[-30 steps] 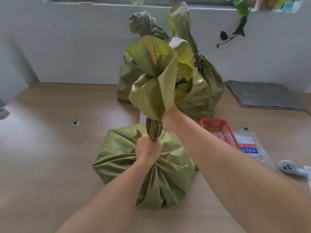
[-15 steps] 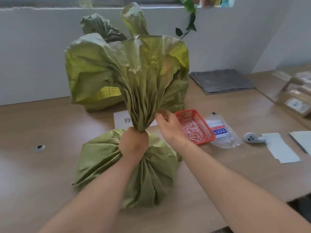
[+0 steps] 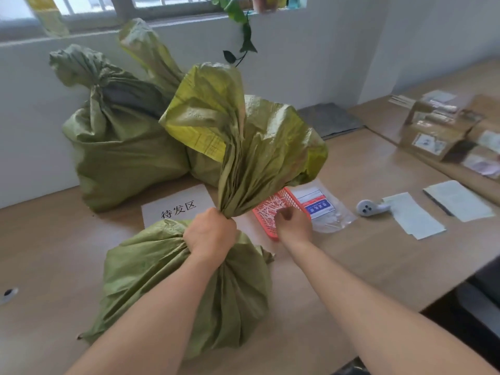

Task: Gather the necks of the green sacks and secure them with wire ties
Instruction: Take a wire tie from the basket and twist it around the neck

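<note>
A filled green woven sack (image 3: 162,288) stands on the wooden table in front of me. My left hand (image 3: 209,234) is clenched around its gathered neck, and the loose top (image 3: 243,147) fans out above the fist. My right hand (image 3: 293,224) is over the red plastic basket (image 3: 266,230) of white wire ties (image 3: 273,208), fingers pinched down among them; I cannot tell whether a tie is between them. Two more green sacks (image 3: 121,147) with bunched necks lean against the white wall behind.
A paper sign with printed characters (image 3: 176,207) lies behind the front sack. A clear packet with a blue label (image 3: 322,209), a small white device (image 3: 369,208), paper sheets (image 3: 414,216) and cardboard boxes (image 3: 438,131) lie to the right. The table edge drops off at lower right.
My right hand left the sack neck and moved right into the red basket of ties. The left hand kept its grip on the neck. The view swung right and lower.
</note>
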Demonstrator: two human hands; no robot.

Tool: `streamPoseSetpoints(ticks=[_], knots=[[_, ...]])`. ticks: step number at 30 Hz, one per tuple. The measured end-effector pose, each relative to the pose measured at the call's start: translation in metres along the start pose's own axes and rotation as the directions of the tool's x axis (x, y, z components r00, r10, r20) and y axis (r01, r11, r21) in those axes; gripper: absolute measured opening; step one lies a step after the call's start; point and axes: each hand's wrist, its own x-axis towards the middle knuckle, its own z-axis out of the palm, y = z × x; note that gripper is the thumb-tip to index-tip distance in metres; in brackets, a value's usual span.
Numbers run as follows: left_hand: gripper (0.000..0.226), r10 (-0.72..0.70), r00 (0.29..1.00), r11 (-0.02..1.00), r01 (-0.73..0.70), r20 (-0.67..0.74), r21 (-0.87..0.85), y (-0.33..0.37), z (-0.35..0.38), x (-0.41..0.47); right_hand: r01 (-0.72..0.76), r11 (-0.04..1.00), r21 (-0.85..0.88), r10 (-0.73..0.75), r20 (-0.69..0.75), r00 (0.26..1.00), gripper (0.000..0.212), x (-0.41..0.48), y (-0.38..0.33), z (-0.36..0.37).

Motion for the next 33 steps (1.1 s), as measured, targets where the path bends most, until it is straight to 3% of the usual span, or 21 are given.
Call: streamPoseSetpoints(ticks=[4, 14, 28, 33], knots=[[0.008, -0.047, 0.999, 0.997, 0.049, -0.028, 0.062, 0.02, 0.016, 0.007, -0.143, 0.985, -0.093, 0.144, 0.002, 0.99, 0.025, 0.046, 0.05, -0.027], [0.013, -0.175, 0.978, 0.957, 0.195, -0.109, 0.214, 0.047, 0.061, 0.021, -0.32, 0.937, -0.143, 0.322, -0.008, 0.947, 0.04, 0.152, 0.163, -0.054], [0.006, -0.294, 0.945, 0.91, 0.322, -0.142, 0.261, 0.052, 0.097, 0.039, -0.2, 0.858, -0.474, 0.243, 0.031, 0.97, 0.028, 0.215, 0.218, -0.042], [0.013, -0.295, 0.944, 0.903, 0.326, -0.147, 0.279, 0.05, 0.105, 0.042, 0.044, 0.679, -0.733, 0.048, 0.104, 0.993, 0.024, 0.226, 0.226, -0.041]])
